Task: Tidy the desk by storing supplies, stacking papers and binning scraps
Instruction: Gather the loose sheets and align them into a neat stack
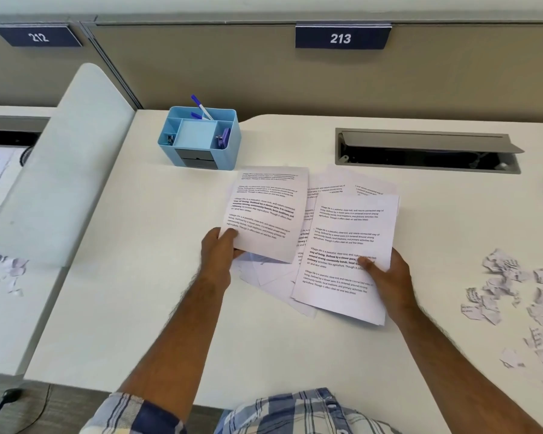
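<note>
1. The light-blue desk organiser (199, 137) stands on the white desk (132, 277), just behind the spread of printed sheets (311, 245).
2. Its rear compartment holds two blue-capped pens (201, 108), leaning; the left front cell holds a small dark item (too small to name); the right cell holds a purple stapler (224, 140); the middle tray shows only its pale floor.
3. The left hand (218, 249) pinches the lower-left corner of one printed sheet (265, 214), thumb on top and fingers beneath.
4. The right hand (386, 274) grips a second sheet (345, 255) at its right edge, thumb pressed on the text.
5. Torn paper scraps (514, 292) lie scattered on the desk, well to the right of the sheets.
6. An open cable tray (428, 151) is recessed in the desk beneath the "213" sign (341, 37).
</note>
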The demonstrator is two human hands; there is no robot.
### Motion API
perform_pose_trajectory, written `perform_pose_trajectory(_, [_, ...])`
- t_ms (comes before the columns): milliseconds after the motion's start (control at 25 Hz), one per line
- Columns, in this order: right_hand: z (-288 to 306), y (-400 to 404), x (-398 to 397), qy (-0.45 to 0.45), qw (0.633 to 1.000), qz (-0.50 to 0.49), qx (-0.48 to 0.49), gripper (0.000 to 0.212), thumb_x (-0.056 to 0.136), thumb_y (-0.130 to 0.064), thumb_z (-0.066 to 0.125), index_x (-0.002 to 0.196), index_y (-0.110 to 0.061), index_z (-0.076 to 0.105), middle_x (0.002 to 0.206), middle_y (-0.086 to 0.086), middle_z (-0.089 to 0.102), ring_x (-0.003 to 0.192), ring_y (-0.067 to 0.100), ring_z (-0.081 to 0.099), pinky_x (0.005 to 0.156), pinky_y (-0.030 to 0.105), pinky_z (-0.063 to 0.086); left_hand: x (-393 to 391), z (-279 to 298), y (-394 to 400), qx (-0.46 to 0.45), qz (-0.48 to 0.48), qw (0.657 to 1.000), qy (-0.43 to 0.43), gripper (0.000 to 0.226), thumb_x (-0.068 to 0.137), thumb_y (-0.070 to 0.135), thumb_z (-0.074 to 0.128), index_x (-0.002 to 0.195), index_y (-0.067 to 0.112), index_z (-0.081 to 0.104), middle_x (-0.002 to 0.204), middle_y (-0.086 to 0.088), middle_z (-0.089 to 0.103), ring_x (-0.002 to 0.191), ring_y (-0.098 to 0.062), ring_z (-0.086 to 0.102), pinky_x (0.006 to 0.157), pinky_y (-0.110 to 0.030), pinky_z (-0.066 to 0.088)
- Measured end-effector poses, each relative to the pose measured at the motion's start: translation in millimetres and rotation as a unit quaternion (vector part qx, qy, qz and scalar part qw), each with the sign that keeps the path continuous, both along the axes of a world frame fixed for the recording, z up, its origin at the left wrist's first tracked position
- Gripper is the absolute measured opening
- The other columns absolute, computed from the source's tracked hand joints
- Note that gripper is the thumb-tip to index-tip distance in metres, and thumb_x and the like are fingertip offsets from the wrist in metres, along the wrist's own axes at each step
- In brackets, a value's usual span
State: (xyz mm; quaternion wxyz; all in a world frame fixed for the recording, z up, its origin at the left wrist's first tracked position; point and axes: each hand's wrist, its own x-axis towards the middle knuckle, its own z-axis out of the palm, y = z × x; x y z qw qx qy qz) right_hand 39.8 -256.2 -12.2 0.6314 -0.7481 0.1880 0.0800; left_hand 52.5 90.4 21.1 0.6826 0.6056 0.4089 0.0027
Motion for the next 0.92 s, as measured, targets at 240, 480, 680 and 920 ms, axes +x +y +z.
perform_pose_trajectory(240, [-3.5, -2.7, 0.8, 0.002, 0.999, 0.004, -0.044, 0.040, 0.087, -0.010, 0.078, 0.122, -0.016, 0.060, 0.116, -0.004, 0.072, 0.098, 0.011, 0.070, 0.087, 0.035, 0.057, 5.4, 20.6, 17.5, -0.132, 0.008, 0.987, -0.087, 0.028, 0.099, 0.003, 0.060, 0.126, -0.001, 0.060, 0.120, -0.014, 0.073, 0.102, -0.026, 0.075, 0.077, -0.034, 0.063])
perform_pose_trajectory(480, [-3.4, 7.2, -0.1, 0.005, 1.000, -0.004, 0.017, 0.042, 0.086, -0.014, 0.080, 0.122, -0.024, 0.063, 0.113, -0.008, 0.076, 0.098, 0.011, 0.074, 0.082, 0.033, 0.059, -30.4, 19.4, -23.1, -0.220, -0.068, 0.971, -0.055, 0.032, 0.100, -0.003, 0.055, 0.132, -0.002, 0.057, 0.127, -0.018, 0.070, 0.106, -0.027, 0.073, 0.073, -0.029, 0.063])
perform_pose_trajectory(680, [6.2, 26.0, 1.3, 0.005, 0.998, -0.025, 0.058, 0.023, 0.103, -0.028, 0.059, 0.125, -0.024, 0.061, 0.113, -0.016, 0.073, 0.099, -0.001, 0.071, 0.075, 0.014, 0.054, -68.7, 8.2, -49.9, -0.060, -0.175, 0.983, 0.011, 0.029, 0.097, 0.000, 0.062, 0.123, 0.010, 0.054, 0.124, -0.010, 0.069, 0.096, -0.022, 0.075, 0.067, -0.041, 0.064])
perform_pose_trajectory(920, [13.2, 34.8, 1.1, 0.006, 0.997, -0.009, 0.079, 0.027, 0.107, -0.037, 0.047, 0.129, -0.027, 0.060, 0.116, -0.023, 0.071, 0.104, -0.008, 0.068, 0.084, 0.017, 0.052, -75.0, -5.4, -55.2, 0.148, -0.310, 0.939, -0.001, 0.040, 0.093, 0.019, 0.070, 0.125, 0.039, 0.055, 0.125, 0.012, 0.065, 0.104, -0.014, 0.068, 0.079, -0.035, 0.062])
